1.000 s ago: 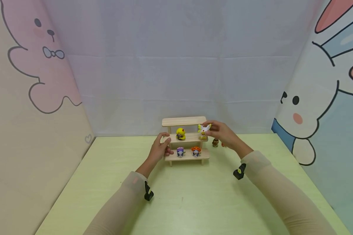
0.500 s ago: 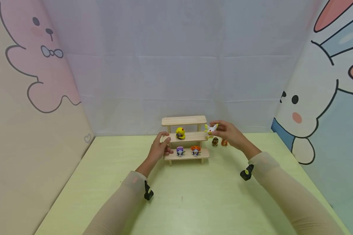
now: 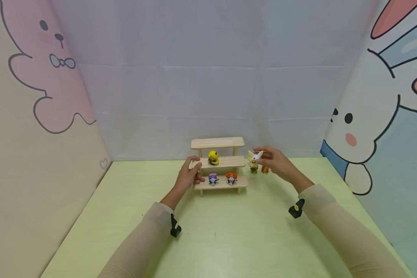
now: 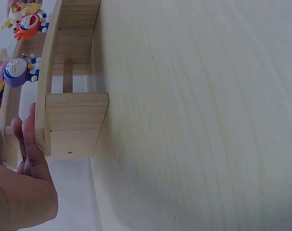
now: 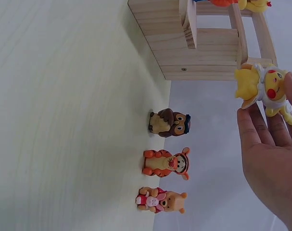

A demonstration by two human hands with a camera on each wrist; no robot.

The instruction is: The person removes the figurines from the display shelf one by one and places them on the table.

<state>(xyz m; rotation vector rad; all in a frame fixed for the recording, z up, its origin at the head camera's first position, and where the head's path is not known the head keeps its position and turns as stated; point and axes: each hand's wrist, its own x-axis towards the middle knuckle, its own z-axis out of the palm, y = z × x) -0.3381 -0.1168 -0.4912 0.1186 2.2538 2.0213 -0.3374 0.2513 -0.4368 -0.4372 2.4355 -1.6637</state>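
I list one white-and-yellow toy, pinched in the right hand, raised beside the wooden shelf. Left hand: apparently holding the shelf's left end, fingers partly hidden. On the surface: owl, tiger, bear.

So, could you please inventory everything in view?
Wood-grain table: 1, yellow-green, below
Three-tiered wooden shelf: 1, tan, on table
Seated figurine: 1, yellow, middle tier
Purple-hatted figurine: 1, blue-and-white, bottom tier
Orange-hatted figurine: 1, blue-and-white, bottom tier
Red-cheeked figurine: 1, white-and-yellow, beside shelf
Owl figurine: 1, brown, table
Tiger figurine: 1, orange, beside owl
Bear figurine: 1, tan-and-red, beside tiger
Creased backdrop: 1, grey, behind
Cartoon animals: 2, pink and white, side walls
Wrist cameras: 2, black, cuffs
Long sleeves: 2, beige, arms
Left hand: 1, shelf's left end
Right hand: 1, holding red-cheeked figurine
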